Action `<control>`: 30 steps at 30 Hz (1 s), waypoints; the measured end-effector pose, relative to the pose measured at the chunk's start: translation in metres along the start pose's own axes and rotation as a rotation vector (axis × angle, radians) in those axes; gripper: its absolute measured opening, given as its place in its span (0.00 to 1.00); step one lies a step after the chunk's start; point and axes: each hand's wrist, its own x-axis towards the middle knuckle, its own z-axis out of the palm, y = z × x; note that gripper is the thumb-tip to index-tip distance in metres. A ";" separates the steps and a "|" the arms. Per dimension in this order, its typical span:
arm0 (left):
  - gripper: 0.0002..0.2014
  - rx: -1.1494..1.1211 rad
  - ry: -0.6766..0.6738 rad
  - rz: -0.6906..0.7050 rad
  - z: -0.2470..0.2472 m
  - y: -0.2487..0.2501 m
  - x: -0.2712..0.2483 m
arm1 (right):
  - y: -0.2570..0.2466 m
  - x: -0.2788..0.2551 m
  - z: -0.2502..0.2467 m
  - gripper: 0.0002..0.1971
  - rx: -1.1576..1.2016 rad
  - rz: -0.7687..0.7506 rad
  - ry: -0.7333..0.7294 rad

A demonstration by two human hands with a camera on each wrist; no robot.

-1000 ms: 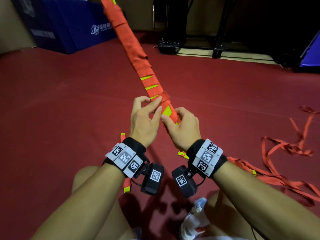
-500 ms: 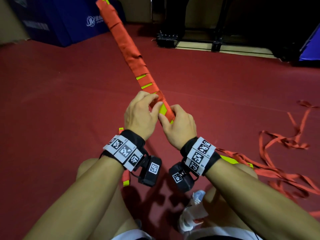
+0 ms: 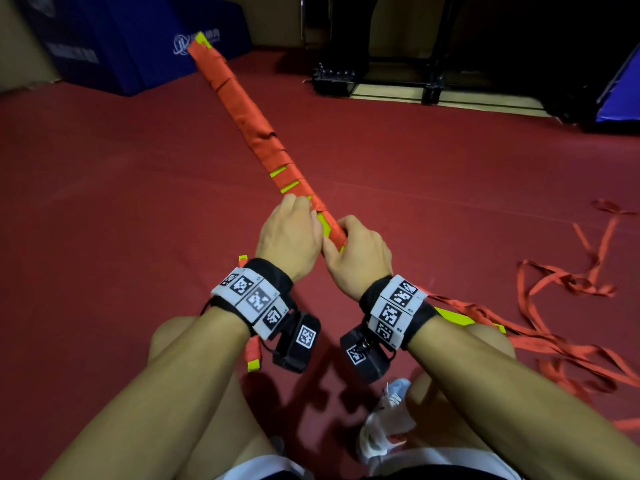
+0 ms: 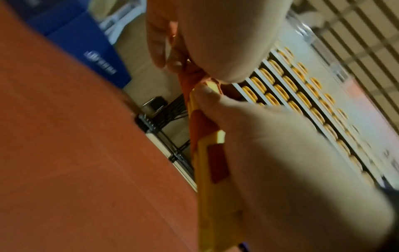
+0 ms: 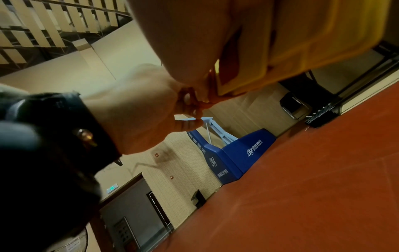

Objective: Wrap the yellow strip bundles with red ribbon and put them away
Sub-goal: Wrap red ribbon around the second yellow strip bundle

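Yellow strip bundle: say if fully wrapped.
Partly: red ribbon covers most of the yellow strip bundle; bare yellow shows beside the left hand and right hand.

Wide red floor (image 3: 104, 202) fills the head view, and up at the far left a blue padded block (image 3: 131, 39) with a white logo sits against the beige wall (image 3: 273, 15). At the back, a black metal frame (image 3: 381, 77) stands at the floor's edge. Down low, a white shoe (image 3: 384, 431) peeks in.
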 end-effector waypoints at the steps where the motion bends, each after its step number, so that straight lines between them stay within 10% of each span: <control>1: 0.09 -0.057 0.010 -0.011 0.000 -0.001 0.000 | -0.001 0.000 -0.001 0.15 -0.004 -0.004 0.005; 17: 0.10 -0.173 0.303 0.062 0.003 0.009 -0.003 | -0.014 0.010 -0.013 0.16 0.048 -0.046 0.089; 30: 0.10 -0.205 0.018 -0.022 -0.017 0.008 0.026 | -0.019 0.020 -0.017 0.15 0.069 -0.005 0.077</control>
